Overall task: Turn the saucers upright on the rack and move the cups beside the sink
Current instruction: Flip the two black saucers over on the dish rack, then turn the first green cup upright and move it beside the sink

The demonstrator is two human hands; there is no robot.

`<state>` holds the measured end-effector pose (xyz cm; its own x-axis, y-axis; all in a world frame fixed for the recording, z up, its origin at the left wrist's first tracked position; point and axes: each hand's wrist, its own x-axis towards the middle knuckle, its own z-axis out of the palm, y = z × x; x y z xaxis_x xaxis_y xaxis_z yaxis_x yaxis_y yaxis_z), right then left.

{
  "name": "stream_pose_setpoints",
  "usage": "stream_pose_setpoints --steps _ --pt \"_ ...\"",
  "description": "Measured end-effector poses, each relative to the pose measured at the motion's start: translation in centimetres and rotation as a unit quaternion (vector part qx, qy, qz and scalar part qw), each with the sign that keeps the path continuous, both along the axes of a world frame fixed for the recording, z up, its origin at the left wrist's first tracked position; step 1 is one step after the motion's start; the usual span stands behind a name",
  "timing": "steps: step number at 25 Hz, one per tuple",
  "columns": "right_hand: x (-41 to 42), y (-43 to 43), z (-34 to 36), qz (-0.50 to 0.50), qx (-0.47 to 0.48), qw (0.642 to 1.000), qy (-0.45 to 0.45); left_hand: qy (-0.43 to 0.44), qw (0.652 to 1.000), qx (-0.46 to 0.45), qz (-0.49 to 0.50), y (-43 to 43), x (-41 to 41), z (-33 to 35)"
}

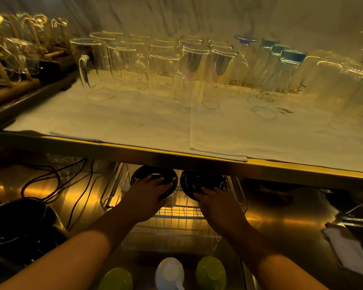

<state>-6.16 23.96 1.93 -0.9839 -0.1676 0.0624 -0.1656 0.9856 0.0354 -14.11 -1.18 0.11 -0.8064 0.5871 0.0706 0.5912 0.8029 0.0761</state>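
Item: two black saucers at the far end of a wire dish rack (176,214) on a steel counter (281,216), tucked partly beneath the edge of an upper shelf (197,155). Left saucer (149,174) and right saucer (199,183) lay side by side, nearly touching, each seemingly resting face down or tilted on the wires (the dim amber light made their exact attitude hard to read). Hazards, as judged: glazed saucers could slip from the fingers while being turned; the shelf edge directly above left little room, so a lifted rim might knock it; the two saucers sat close enough to clash if both were rotated at once; a saucer stood between the wrong wires might topple. Left hand (147,195): fingers spread, lying over the left saucer with the thumb curled at its near rim, a loose clasp and not a full closure. Right hand (216,204): fingers likewise splayed over the near part of the right saucer; whether it gripped the rim or merely pressed on it could not be told. Cups: two green cups (211,271) and a white cup (169,272) stood at the near edge of the view, close to the person and not yet moved. A folded white cloth (348,250) lay at the right.
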Motion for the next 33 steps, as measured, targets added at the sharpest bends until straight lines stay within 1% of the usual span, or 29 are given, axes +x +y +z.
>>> stream_pose_setpoints --steps 4,8,10,13,16,19,22,25,26,28,30,31,33 --pt "0.4 0.2 -0.3 0.002 -0.001 1.0 0.006 -0.018 1.0 0.008 0.012 -0.1 0.3 -0.3" --pt "0.5 0.2 -0.4 0.0 -0.006 1.0 0.008 -0.027 0.999 0.037 0.02 -0.2 0.7 0.0" --pt "0.8 0.2 -0.4 -0.005 -0.025 1.0 0.006 -0.013 0.999 0.041 0.024 -0.4 1.2 0.1" --pt "2.3 0.2 -0.8 -0.015 -0.057 0.998 0.01 0.024 0.996 0.074 0.043 -1.0 2.9 -0.1" --pt "4.3 0.3 -1.4 -0.007 -0.056 0.998 0.028 0.051 0.992 0.102 0.057 -1.5 4.9 -0.9" --pt "6.0 0.5 -1.6 -0.009 -0.045 0.998 0.042 0.049 0.988 0.128 0.07 -1.6 6.4 -1.6" --pt "8.2 0.7 -1.9 -0.009 -0.042 0.998 0.04 0.047 0.987 0.144 0.044 -1.5 8.5 -2.4" --pt "10.8 1.2 -2.1 0.001 -0.072 0.997 0.04 0.04 0.986 0.164 0.003 -1.8 10.8 -3.6" --pt "11.7 1.4 -2.3 0.004 -0.069 0.997 0.033 0.04 0.985 0.171 -0.003 -2.1 11.8 -4.1" --pt "13.4 2.1 -2.7 0.008 -0.043 0.999 0.0 0.036 0.984 0.174 -0.006 -2.4 13.8 -5.1" --pt "14.9 3.2 -3.4 0.017 -0.04 0.999 -0.018 0.02 0.985 0.171 0.008 -2.5 15.9 -6.2" --pt "15.6 3.9 -3.8 0.027 -0.045 0.998 -0.019 0.001 0.988 0.155 0.02 -2.4 17.0 -6.9" --pt "16.8 5.3 -4.6 0.046 -0.056 0.997 -0.014 -0.041 0.994 0.096 0.033 -1.9 18.8 -8.6"
